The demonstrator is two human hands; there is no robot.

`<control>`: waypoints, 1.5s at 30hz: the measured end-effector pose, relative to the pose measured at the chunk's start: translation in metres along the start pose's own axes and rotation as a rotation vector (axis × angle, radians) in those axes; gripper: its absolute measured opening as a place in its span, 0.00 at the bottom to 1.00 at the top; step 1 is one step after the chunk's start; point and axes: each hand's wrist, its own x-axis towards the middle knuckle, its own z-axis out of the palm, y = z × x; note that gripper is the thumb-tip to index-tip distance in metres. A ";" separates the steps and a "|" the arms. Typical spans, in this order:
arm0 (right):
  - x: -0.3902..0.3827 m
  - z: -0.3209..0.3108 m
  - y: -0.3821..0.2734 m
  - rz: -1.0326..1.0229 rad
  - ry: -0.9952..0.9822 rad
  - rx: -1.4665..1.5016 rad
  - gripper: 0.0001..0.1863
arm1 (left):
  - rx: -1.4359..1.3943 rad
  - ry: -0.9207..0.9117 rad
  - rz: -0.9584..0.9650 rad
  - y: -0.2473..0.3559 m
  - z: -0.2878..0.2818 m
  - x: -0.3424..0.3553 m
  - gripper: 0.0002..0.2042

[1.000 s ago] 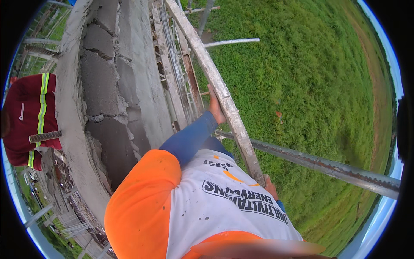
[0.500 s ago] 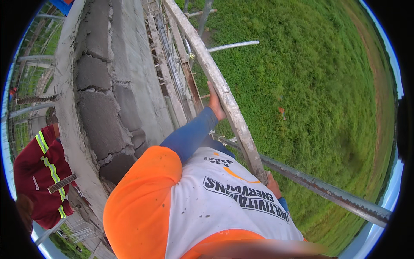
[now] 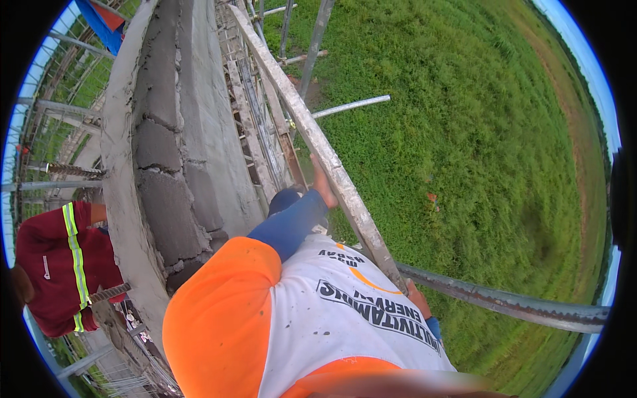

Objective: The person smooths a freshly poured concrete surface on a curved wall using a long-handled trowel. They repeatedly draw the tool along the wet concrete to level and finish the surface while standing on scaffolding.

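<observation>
My left hand (image 3: 323,184) grips the side of a long, pale, cement-stained board (image 3: 302,113), which runs diagonally from the top of the view down beside my body. My right hand (image 3: 416,298) is wrapped round its lower end, partly hidden by my shirt. To the left is the top of a concrete wall (image 3: 123,146) with cracked grey mortar (image 3: 159,212) along it. A metal pipe (image 3: 504,305) passes below the board at the right.
A person in a maroon top with reflective bands (image 3: 56,265) works left of the wall, near protruding rebar (image 3: 109,292). Scaffold pipes (image 3: 312,53) and timbers (image 3: 247,119) line the wall's outer side. Grassy ground (image 3: 478,132) lies far below on the right.
The board's far end has swung slightly left and my left hand has moved a little down and left. The person in maroon has shifted downward in the view since a second ago.
</observation>
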 end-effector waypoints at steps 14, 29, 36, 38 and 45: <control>0.068 0.011 -0.054 0.007 0.047 -0.113 0.35 | -0.047 0.185 -0.010 0.072 -0.004 0.056 0.55; 0.113 -0.038 -0.218 -0.155 0.213 -0.175 0.40 | -0.175 0.204 -0.015 0.188 -0.016 0.157 0.51; 0.082 -0.063 -0.198 0.095 0.219 -0.524 0.29 | -0.097 0.212 0.283 0.246 -0.027 0.228 0.50; 0.073 -0.075 -0.198 0.204 0.232 -0.552 0.27 | -0.099 0.283 0.195 0.275 -0.036 0.245 0.51; 0.106 -0.092 -0.211 0.372 0.222 -0.593 0.20 | 0.042 0.466 0.171 0.363 -0.030 0.256 0.56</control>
